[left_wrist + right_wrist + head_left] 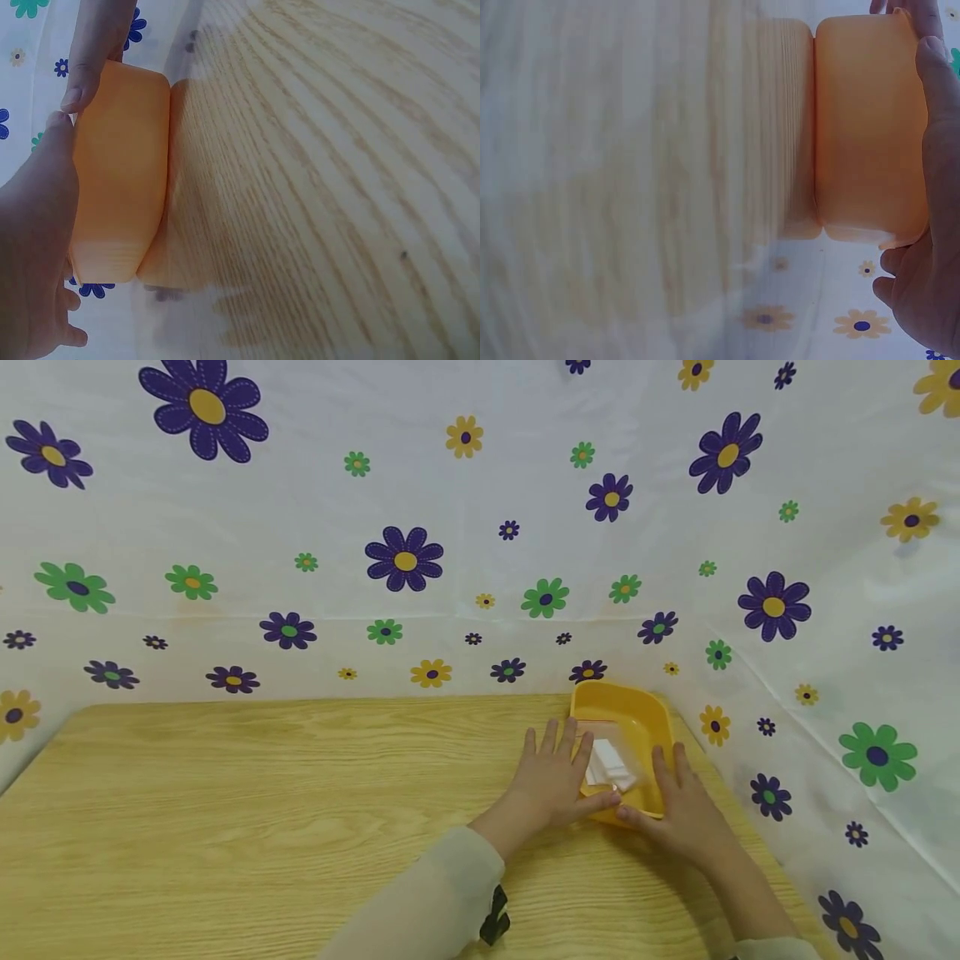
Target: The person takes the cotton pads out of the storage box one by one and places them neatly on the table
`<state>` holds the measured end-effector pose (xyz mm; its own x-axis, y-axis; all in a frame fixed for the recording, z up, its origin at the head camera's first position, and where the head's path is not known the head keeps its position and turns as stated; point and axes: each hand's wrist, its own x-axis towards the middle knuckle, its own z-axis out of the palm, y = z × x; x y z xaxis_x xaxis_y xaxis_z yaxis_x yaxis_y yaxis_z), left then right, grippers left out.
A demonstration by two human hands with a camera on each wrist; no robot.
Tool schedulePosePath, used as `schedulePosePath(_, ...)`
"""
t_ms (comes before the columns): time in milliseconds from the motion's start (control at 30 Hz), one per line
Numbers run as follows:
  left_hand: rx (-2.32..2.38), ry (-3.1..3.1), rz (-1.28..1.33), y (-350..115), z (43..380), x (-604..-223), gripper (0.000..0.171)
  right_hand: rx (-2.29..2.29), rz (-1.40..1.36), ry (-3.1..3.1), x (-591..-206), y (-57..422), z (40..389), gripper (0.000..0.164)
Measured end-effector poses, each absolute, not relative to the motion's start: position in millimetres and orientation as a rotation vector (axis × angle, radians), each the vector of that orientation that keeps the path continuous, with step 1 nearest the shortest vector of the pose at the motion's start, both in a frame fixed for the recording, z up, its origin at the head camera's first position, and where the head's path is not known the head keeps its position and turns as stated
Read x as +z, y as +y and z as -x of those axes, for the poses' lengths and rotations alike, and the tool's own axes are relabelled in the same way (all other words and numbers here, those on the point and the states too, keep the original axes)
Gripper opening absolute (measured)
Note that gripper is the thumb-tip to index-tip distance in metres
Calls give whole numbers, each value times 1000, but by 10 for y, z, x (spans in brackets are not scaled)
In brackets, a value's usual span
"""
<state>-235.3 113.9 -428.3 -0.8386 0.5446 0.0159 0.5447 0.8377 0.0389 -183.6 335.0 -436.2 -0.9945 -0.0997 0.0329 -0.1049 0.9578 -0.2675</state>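
A yellow plastic tub point(633, 702) stands on the wooden table at its far right corner. Inside lie several flat white rectangular pieces point(611, 757) by a pale pinkish patch. My left hand point(551, 781) spreads straight fingers over the tub's left side, its thumb along the near rim. On the right side is my right hand point(690, 814), its fingers extended along the wall and its thumb at the near rim. The two thumb tips nearly meet there. Both wrist views show the tub's smooth outer wall point(124, 165), base down on the tabletop, with the thumbs at its rim.
The wood-grain table point(247, 810) stretches away to the left. A white flower-printed sheet point(450, 510) rises behind the table and along its right side, close to the tub. A dark strap piece point(495, 917) shows at the left cuff.
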Motion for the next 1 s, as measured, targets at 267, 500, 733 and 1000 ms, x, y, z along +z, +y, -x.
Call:
schedulePosePath(267,-56,-2992,876,1096,2340,-4296,104,415,-160,-3084,-4387,3306,1845,110)
schedulePosePath(500,-87,-3005,881,1033,2337,-4300,102,448,-187,-3078,-4386,3248,1837,109)
schedulePosePath(733,-84,-3020,863,941,2314,-4275,101,450,-178,-3088,-4370,3159,1846,111)
schedulePosePath(1000,-74,-3033,847,870,2308,-4290,104,434,-195,-3089,-4354,3078,1848,111)
